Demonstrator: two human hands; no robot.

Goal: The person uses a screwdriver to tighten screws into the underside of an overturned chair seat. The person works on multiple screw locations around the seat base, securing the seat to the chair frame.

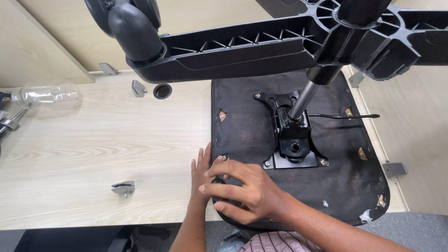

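Bare forearms, no sleeves; striped pinkish garment (280, 242) at bottom edge.

chair base (242, 51) overhanging seat underside (242, 126), open desk (93, 149) left, small bracket (123, 188) there

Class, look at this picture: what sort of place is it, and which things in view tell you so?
Probably an office or workstation area. A pale wood-grain desk has a round cable hole and partition panels behind it, with grey carpet below. An upturned office chair seat lies on it under both hands.
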